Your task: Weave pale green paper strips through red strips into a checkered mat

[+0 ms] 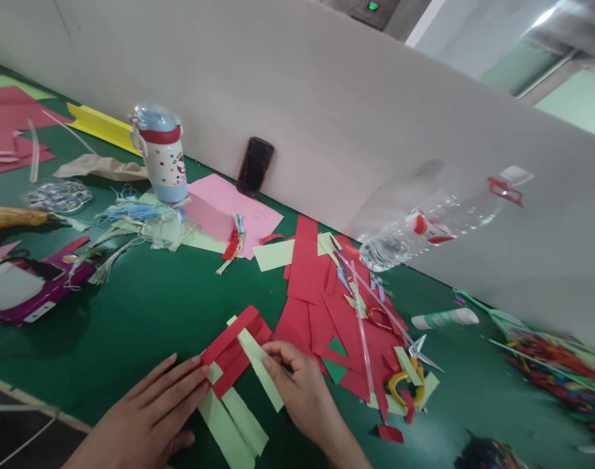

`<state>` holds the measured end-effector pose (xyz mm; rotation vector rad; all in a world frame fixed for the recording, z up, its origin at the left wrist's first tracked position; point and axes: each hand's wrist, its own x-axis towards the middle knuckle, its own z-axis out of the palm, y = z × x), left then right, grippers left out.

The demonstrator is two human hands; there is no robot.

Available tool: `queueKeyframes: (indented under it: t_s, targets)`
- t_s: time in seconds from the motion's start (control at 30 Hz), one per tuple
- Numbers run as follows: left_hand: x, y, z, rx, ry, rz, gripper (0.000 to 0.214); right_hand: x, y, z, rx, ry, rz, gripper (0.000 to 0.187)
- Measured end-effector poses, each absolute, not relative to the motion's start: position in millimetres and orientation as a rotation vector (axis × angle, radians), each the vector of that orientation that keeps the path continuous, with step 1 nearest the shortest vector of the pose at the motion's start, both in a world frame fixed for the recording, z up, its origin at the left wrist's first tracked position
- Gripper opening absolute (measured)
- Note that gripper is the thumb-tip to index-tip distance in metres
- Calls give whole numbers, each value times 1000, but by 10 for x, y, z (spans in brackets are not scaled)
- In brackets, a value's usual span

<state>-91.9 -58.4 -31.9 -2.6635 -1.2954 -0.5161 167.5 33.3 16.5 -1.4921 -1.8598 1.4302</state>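
Note:
Red and pale green paper strips lie woven together on the green table, the red strips (243, 371) crossing over and under the green ones. My right hand (297, 384) pinches a pale green paper strip (261, 365) between thumb and forefinger at the weave's right side. My left hand (155, 410) lies flat with outstretched fingers, their tips touching the left edge of the weave. Two more pale green strips (233, 423) stick out below it, between my hands.
Red paper scraps (321, 326) and yellow-handled scissors (399, 384) lie to the right. A clear plastic bottle (434, 225) leans on the wall, as does a phone (255, 166). At the left are a flask (164, 156), tassels (141, 225) and a purple device (43, 286).

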Motion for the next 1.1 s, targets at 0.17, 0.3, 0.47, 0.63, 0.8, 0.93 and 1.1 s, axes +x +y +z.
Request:
queueKeyframes:
  t_s: [0.17,0.3,0.47,0.63,0.8,0.93,1.1]
  targets:
    - [-867,-615,-335,-2633,-1299,-523,42,1723,321,194,-1493,-1899,1468,26]
    - [-831,-612,-353,-2610,-1431,-543,32,1745,324,194,-1505,-1897,1474,26]
    - [-755,-510,-399,-2652,-1662,-608,36,1713,352,187,-1485,-1860,1456,26]
    - [-631,-347,-309,-2479,-2145,-635,36,1686,347,223,-1427,-1957,1399,23]
    - [-590,-216,-217,-2467,-2292,-581,37,1674,331,232,-1410,-2014,1396,22]
    - [-576,-187,-168,-2499,-2331,-565,30,1674,334,169,-1438,-1931,1433,24]
    - [-571,-198,-155,-2500,-2375,-618,29,1683,353,60,-1464,-1639,1601,35]
